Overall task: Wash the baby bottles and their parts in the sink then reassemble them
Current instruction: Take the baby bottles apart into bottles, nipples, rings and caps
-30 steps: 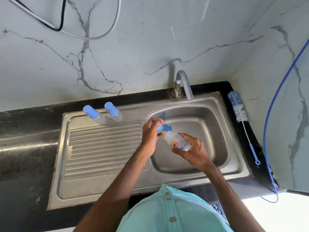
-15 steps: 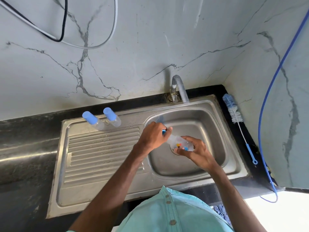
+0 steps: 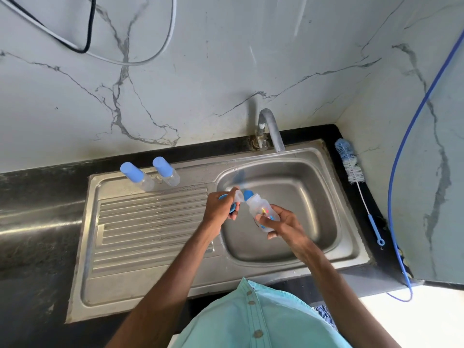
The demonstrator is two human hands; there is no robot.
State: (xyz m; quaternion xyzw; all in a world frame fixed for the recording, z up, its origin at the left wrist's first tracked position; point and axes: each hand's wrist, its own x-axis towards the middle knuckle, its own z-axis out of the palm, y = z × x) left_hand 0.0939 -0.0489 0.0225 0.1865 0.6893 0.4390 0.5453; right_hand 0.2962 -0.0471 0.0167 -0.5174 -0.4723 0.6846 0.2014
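Over the steel sink basin (image 3: 313, 197) my right hand (image 3: 283, 222) grips a clear baby bottle (image 3: 261, 209) with coloured print, tilted with its open neck to the upper left. A blue piece (image 3: 248, 195) shows at the neck. My left hand (image 3: 221, 207) holds the blue collar with its clear teat (image 3: 237, 198), just left of the bottle's neck and apart from it. Two more clear bottles with blue caps, one on the left (image 3: 138, 177) and one to its right (image 3: 167, 172), stand at the back of the draining board (image 3: 150, 227).
The tap (image 3: 271, 129) curves over the basin's back edge; no water is seen running. A blue and white bottle brush (image 3: 354, 179) lies on the black counter right of the sink. A blue hose (image 3: 401, 146) hangs down the right wall.
My left hand has come away to the left with the collar and teat, off the bottle's neck. Half a second ago it covered the bottle's top.
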